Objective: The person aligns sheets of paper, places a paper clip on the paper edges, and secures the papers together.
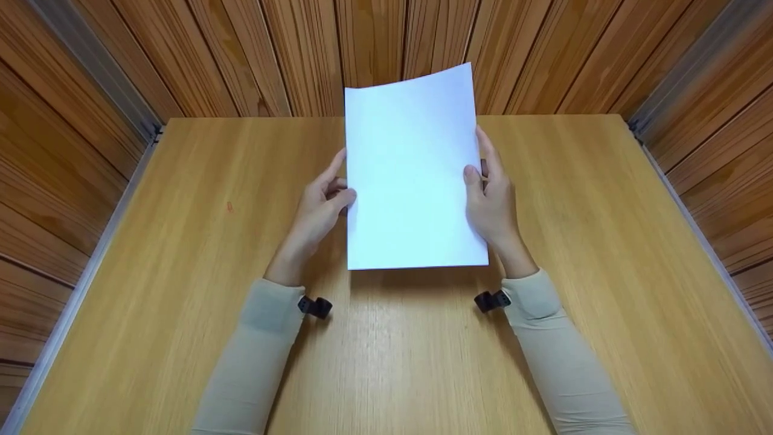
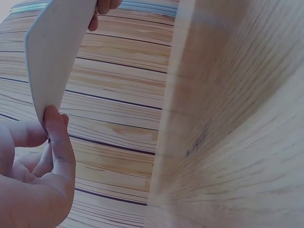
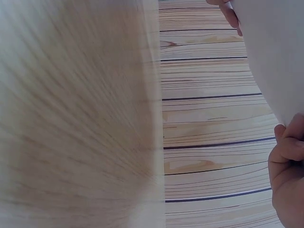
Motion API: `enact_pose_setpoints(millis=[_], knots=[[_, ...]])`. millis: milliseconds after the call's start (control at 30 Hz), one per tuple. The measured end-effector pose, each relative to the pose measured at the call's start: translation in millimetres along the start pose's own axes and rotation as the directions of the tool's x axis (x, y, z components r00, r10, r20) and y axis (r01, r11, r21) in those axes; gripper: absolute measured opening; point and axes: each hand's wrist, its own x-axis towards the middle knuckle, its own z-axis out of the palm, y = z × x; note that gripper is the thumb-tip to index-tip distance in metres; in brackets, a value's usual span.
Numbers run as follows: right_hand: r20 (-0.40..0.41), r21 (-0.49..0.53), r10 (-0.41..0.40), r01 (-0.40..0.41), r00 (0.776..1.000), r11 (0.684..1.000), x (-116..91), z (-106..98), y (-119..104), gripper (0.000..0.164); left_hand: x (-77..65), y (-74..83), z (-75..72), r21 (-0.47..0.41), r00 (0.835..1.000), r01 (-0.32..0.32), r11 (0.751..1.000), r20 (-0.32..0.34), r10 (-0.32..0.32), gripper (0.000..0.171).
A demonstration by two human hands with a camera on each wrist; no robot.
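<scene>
A blank white sheet of paper [image 1: 410, 175] is held up over the table between both hands, its top edge slightly curved and its right top corner higher. My left hand [image 1: 319, 208] pinches the left edge, thumb on the front and fingers behind. On the opposite edge, my right hand [image 1: 492, 202] grips the paper with its thumb lying on the front face. In the left wrist view the left hand [image 2: 45, 166] pinches the edge of the paper [image 2: 57, 57]. The right wrist view shows the right hand [image 3: 289, 166] at the edge of the sheet [image 3: 273, 52].
The wooden table [image 1: 386, 362] spreads beneath both arms, with a small reddish mark [image 1: 229, 206] on its left part. Wood-plank walls [image 1: 302, 54] stand behind and at both sides. A small black camera sits on each wrist, the left one [image 1: 315, 307] and the right one [image 1: 492, 301].
</scene>
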Motion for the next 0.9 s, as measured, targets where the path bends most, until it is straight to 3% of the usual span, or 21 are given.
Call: enact_pose_setpoints(millis=[533, 900], knots=[[-0.009, 0.006, 0.015, -0.015, 1.0, 1.0, 0.1, 2.1, -5.6, 0.056, 0.8, 0.2, -2.5, -0.023, 1.0, 0.022, 0.999, 0.007, -0.022, 0.07], [-0.021, 0.111, 0.002, 0.0, 1.0, 0.994, -0.3, 0.2, -2.6, 0.056, 0.2, -0.2, 0.0, -0.003, 0.999, 0.037, 0.999, -0.007, -0.037, 0.069]])
